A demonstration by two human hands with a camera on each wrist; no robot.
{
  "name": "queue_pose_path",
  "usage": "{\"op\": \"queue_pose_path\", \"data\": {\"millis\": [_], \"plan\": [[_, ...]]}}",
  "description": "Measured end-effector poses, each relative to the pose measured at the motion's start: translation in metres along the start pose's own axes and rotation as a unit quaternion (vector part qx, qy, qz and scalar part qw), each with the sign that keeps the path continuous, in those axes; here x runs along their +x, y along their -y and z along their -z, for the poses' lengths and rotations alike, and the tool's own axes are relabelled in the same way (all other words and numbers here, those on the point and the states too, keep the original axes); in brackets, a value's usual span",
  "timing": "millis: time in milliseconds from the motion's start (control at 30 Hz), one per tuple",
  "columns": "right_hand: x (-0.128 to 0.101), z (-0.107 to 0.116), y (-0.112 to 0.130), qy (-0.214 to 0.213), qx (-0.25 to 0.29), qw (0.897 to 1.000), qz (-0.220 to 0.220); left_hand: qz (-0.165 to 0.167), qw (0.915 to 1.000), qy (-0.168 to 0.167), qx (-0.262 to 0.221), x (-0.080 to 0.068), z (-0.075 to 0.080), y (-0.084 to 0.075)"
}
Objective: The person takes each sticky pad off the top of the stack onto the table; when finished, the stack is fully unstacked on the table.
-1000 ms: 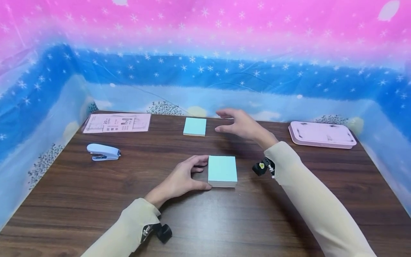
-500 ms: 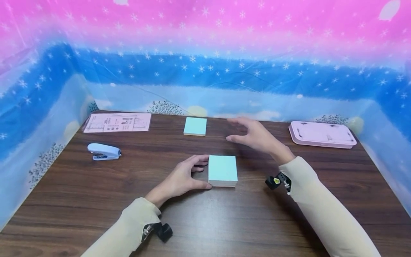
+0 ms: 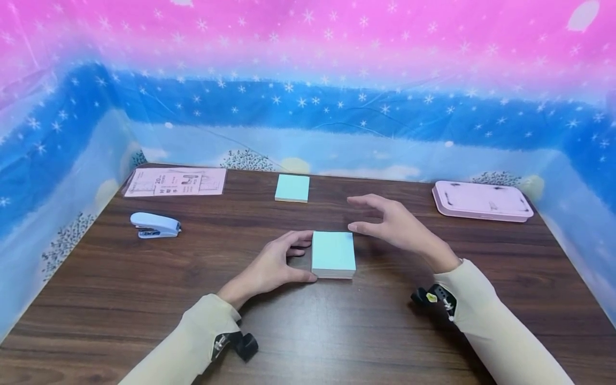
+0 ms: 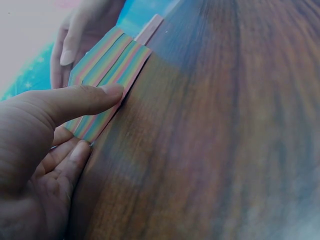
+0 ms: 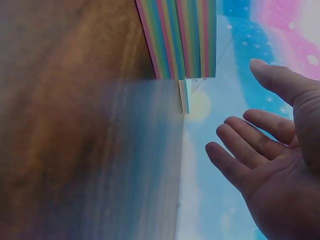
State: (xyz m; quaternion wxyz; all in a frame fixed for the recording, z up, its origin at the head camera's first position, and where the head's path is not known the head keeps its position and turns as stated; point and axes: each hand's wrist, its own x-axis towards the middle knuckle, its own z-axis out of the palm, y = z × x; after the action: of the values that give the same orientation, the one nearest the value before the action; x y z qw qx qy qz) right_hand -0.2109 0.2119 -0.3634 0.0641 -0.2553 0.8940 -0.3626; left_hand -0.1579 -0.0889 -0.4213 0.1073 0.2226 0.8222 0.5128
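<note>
Head view. Item: one pale-green block of notes on the brown table. Item: your left hand, at the block's nine o'clock, grasping it by its near and far left corners. Item: your right hand, at two o'clock, fingers spread loosely, grasping nothing. Item: a thinner pad of notes, at eleven o'clock, well apart. Hazard, as judged: your right thumb looks close above the far right corner; dipping it could knock the block askew. From here alone, you cannot tell the clearance.

Left wrist view. Item: striped block edges, yellow, pink and blue, with dark seams; the head view gives only the plain top and a pale front. Item: your left thumb, laid across those edges, fingers at the side toward seven o'clock. Hazard, as judged: the seams suggest separate layers, so an uneven squeeze could slide one off another, nothing bracing the right side.

Right wrist view. Item: a clear gap between the block, at twelve o'clock, and your right thumb, at two; this settles what the head view leaves doubtful: no contact.
</note>
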Motion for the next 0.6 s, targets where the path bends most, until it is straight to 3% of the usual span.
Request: {"op": "queue_pose_path", "data": {"millis": [600], "plan": [[-0.027, -0.013, 0.0, 0.032, 0.033, 0.999, -0.003, 0.0, 1.0, 0.001, 0.003, 0.0, 0.002, 0.001]]}}
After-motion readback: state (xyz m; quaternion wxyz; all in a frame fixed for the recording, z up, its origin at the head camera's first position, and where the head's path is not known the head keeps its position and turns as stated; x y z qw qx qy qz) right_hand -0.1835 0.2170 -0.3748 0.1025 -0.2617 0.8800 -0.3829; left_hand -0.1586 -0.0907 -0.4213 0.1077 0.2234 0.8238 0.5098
